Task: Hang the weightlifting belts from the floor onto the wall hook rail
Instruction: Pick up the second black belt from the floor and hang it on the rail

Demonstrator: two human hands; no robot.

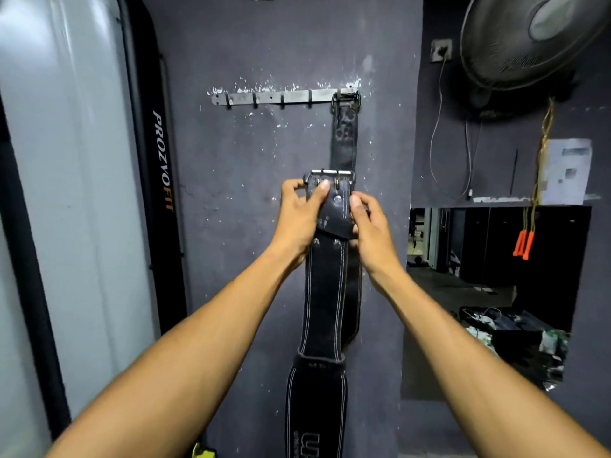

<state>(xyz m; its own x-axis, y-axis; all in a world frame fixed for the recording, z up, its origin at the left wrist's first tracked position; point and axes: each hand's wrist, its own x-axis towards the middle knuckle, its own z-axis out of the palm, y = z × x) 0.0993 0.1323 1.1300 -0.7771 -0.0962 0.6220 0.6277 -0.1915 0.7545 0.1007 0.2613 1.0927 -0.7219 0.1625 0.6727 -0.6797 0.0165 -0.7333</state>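
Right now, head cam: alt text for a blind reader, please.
Both hands, left hand and right hand, hold the buckle end of a black weightlifting belt up against a dark wall, below a metal hook rail. Another belt already hangs from the rail's rightmost hook; the other hooks are bare.

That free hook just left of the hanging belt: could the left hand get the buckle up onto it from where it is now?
Probably yes. The hook is bare, and nothing but open wall lies between it and the buckle, held in the left hand and right hand. The hanging belt sits one hook over.
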